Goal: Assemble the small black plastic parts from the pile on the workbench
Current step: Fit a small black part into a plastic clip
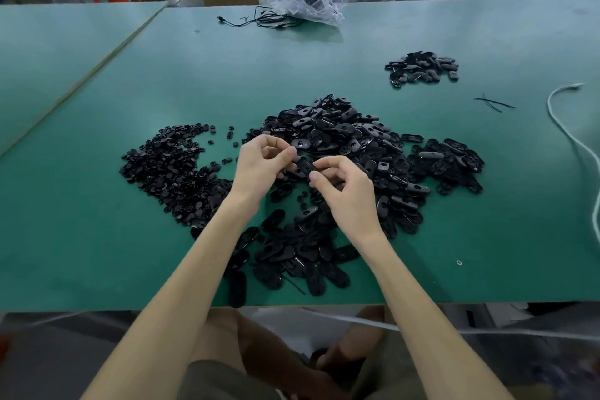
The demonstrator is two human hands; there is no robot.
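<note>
L hand [259, 163] + R hand [345, 193] both pinching oval black part [303, 166] over pile [341, 128]

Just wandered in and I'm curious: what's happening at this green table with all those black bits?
A person at the green workbench pinches one oblong black part between the left hand and right hand, above the big pile of oblong parts. A pile of smaller round pieces lies to its left, and a small heap sits farther back on the right, possibly finished ones.
</note>
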